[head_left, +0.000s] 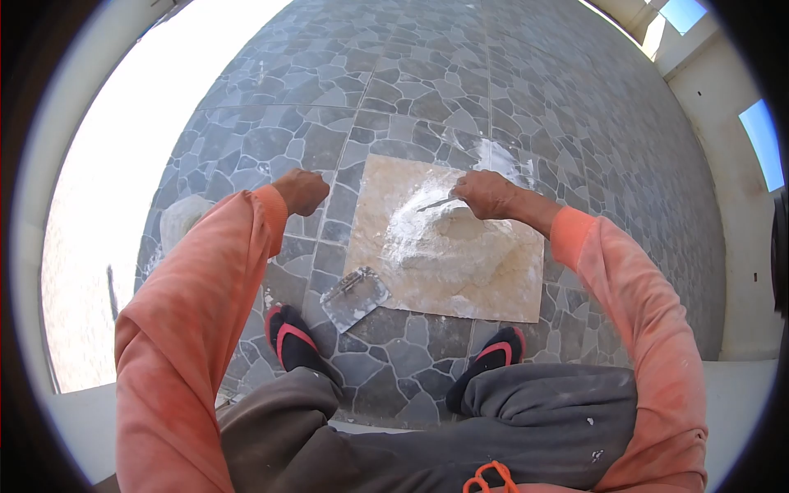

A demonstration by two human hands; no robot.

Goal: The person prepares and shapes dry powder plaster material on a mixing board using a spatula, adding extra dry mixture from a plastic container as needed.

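Note:
My right hand (486, 195) is closed around a tool with a thin dark blade (438, 203), probably a putty knife; its handle is hidden in my fist. The blade touches the top of a heap of white powder (444, 246), which has a smooth hollow just beside it. Under the heap lies a tan square board (518, 304), dusted white. To the left, my left hand (302, 191) hovers over the tiles in a loose fist, with nothing seen in it. A grey rectangular plate (355, 297), smeared with white, overlaps the board's near left corner.
Spilled white powder (500, 160) marks the stone-patterned floor (411, 74) beyond the board. A whitish bag (182, 218) stands left, partly behind my left sleeve. My feet in sandals (297, 341) flank the board's near side. A pale wall (715, 164) rises at right.

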